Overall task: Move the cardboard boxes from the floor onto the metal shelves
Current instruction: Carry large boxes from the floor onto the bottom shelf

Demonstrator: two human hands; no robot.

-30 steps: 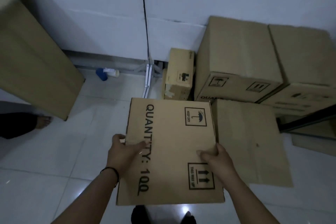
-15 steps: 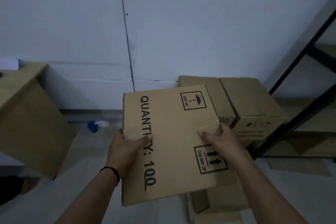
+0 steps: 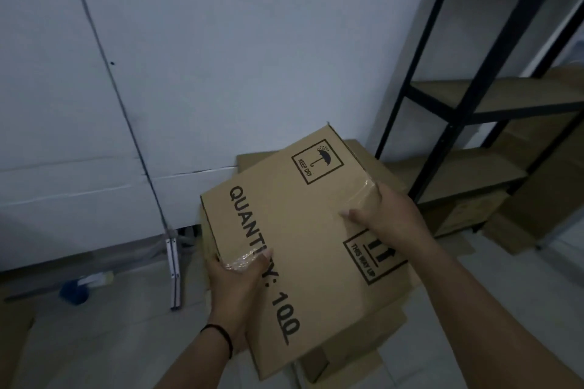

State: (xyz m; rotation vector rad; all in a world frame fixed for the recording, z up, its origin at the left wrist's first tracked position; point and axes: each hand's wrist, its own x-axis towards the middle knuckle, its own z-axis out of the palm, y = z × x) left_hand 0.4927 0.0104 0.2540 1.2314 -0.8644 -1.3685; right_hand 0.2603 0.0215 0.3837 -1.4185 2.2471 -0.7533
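Both hands grip one cardboard box (image 3: 303,230) held clear of the floor and tilted, the left hand (image 3: 235,281) clasping its left edge with thumb on top, the right hand (image 3: 387,215) clasping its taped right edge, with the black metal shelves (image 3: 467,123) just to its right

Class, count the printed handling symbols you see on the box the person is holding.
2: the KEEP DRY umbrella symbol near the far end of the held box, and the THIS WAY UP arrows symbol beside the right hand. Other faces are hidden.
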